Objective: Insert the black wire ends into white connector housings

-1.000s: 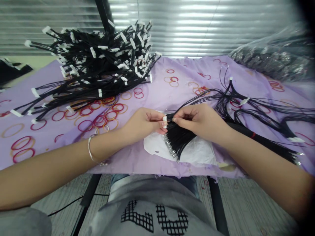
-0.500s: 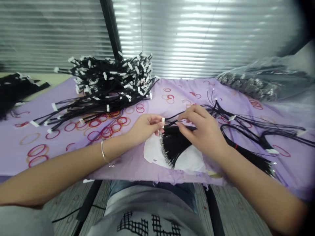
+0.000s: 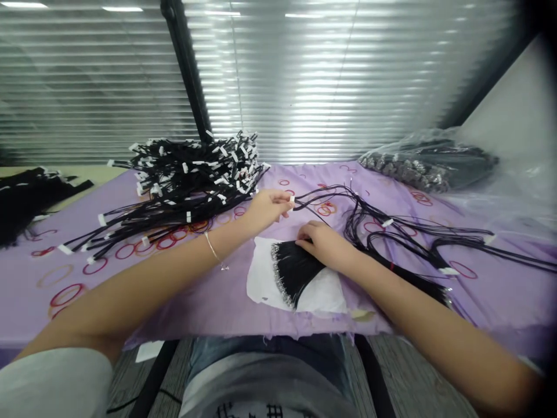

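Note:
My left hand (image 3: 272, 208) is closed, thumb and fingers pinching a small white connector (image 3: 292, 201) at the end of several thin black wires. Those wires (image 3: 324, 188) run right in a loose arc across the cloth. My right hand (image 3: 321, 244) is down at the upper edge of a fan of cut black wires (image 3: 296, 273), its fingers pinched together on the wires there. Silver metal terminals (image 3: 278, 278) line the left edge of the fan. White paper (image 3: 260, 273) lies under it. How many wires the right fingertips grip is hidden.
A heap of black wires with white connectors (image 3: 195, 168) stands at the back left, another dark bundle (image 3: 26, 200) at far left. Wire harnesses (image 3: 400, 229) lie on the right, a clear plastic bag of parts (image 3: 426, 162) behind. Rubber bands (image 3: 126, 251) dot the purple cloth (image 3: 195, 310).
My right hand has left the wires near the connector and moved down onto the wire fan. My left hand, still holding the connector, has moved away from the fan. The camera view has tilted up.

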`<state>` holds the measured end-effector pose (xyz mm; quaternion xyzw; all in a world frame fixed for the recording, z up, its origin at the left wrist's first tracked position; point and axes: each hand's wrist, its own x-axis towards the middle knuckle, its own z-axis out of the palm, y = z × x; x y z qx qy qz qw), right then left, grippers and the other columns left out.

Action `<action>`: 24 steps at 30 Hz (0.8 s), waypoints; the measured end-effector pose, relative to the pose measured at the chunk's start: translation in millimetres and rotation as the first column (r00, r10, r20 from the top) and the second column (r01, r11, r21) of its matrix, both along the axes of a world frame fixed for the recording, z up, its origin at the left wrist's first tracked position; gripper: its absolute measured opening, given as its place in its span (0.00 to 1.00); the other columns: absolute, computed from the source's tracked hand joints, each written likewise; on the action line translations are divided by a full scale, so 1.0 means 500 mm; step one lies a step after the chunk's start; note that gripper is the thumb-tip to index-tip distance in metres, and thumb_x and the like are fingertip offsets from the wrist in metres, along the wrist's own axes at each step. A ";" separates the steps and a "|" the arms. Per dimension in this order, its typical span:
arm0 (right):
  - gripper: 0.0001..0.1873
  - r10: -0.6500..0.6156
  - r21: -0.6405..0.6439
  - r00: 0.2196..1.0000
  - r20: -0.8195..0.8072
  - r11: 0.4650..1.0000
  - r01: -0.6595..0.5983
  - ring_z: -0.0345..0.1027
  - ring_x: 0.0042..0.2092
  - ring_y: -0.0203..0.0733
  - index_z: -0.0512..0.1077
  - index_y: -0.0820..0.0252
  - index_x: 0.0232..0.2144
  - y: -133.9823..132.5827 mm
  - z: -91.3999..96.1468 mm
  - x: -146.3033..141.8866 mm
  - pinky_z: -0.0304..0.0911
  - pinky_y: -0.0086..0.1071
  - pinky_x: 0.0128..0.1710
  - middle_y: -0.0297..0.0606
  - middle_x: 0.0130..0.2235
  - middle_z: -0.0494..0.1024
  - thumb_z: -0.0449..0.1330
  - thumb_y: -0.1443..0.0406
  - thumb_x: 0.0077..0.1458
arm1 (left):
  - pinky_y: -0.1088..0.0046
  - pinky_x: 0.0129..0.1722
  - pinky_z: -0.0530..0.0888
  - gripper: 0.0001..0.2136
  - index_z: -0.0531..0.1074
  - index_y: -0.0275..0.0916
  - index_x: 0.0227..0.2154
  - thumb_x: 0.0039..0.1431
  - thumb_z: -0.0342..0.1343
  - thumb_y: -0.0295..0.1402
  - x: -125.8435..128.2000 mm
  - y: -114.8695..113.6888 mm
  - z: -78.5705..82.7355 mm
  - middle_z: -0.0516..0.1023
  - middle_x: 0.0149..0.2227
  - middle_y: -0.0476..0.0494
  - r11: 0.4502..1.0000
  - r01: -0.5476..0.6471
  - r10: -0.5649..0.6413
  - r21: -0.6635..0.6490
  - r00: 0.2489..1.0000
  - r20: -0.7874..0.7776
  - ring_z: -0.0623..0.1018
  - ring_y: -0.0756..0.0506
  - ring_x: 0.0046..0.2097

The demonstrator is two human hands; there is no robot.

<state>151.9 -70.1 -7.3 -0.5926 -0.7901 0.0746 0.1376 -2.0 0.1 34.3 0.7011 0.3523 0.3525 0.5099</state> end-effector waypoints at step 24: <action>0.15 0.317 -0.067 0.943 -0.103 0.943 -0.325 0.63 0.38 0.37 0.73 0.64 0.33 -0.014 0.031 0.027 0.57 0.30 0.42 0.42 0.36 0.70 0.53 0.58 0.57 | 0.76 0.32 0.74 0.02 0.70 0.29 0.29 0.50 0.56 0.23 -0.025 -0.032 -0.005 0.74 0.27 0.47 0.985 0.023 -0.010 -0.171 0.997 0.074 0.76 0.52 0.28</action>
